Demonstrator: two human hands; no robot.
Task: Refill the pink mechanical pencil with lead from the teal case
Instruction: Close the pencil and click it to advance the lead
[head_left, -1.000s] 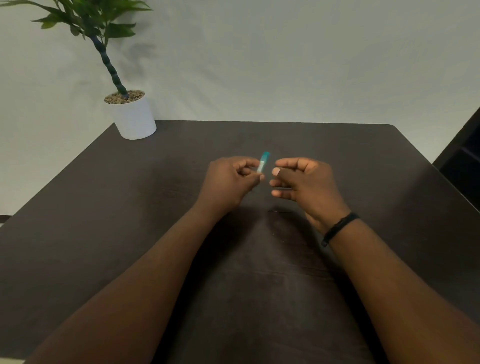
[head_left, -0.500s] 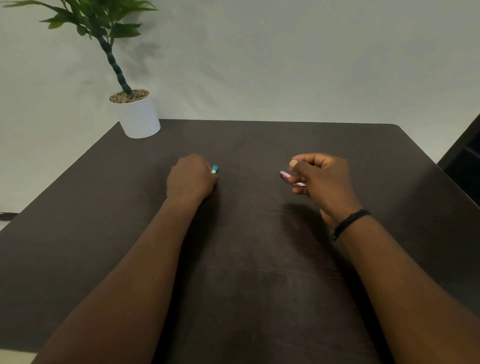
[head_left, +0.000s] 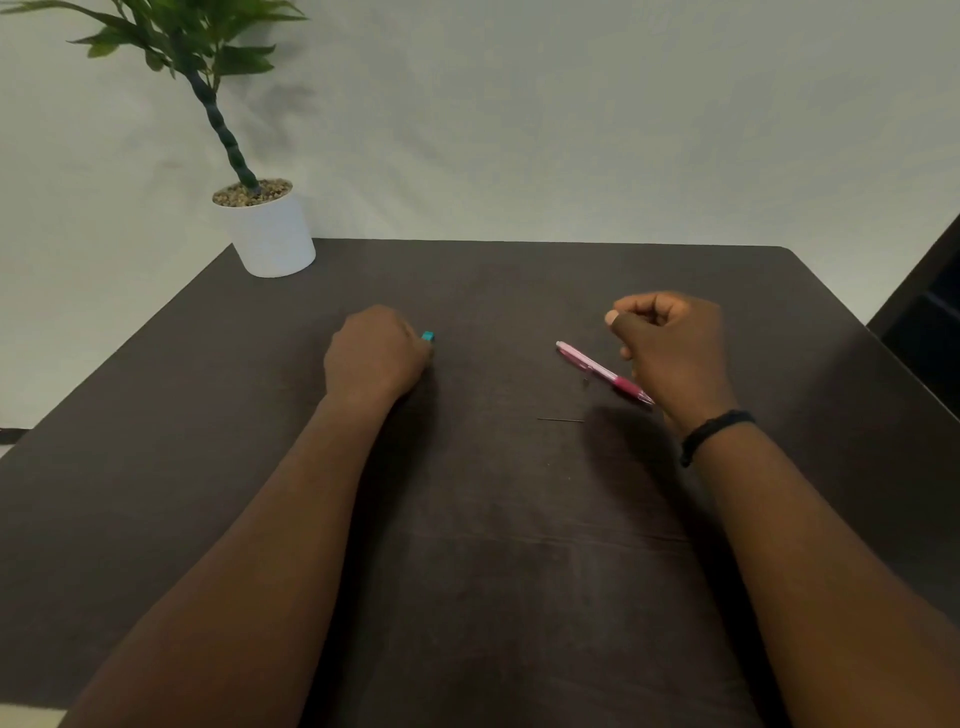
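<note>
**Pencil loose on the tabletop, case in the left fist**

The dark, matte tabletop (head_left: 493, 545) has a rounded far right corner; wide bare surface lies between the forearms. The left hand (head_left: 376, 353) is curled around the teal case (head_left: 427, 336), only its tip showing. The slim pink mechanical pencil (head_left: 602, 371) lies slanted just beside the right hand (head_left: 670, 348), whose fingers are loosely curled, gripping nothing visible. A hair-thin lead (head_left: 560, 419) lies near it. A smooth white pot (head_left: 272, 234) stands at the far left corner.

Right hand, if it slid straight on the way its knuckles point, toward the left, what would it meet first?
Probably nothing soon: the right hand seems raised, so it may pass over the pink pencil. Farther along is the left hand holding the teal case. Depth is unclear.
</note>
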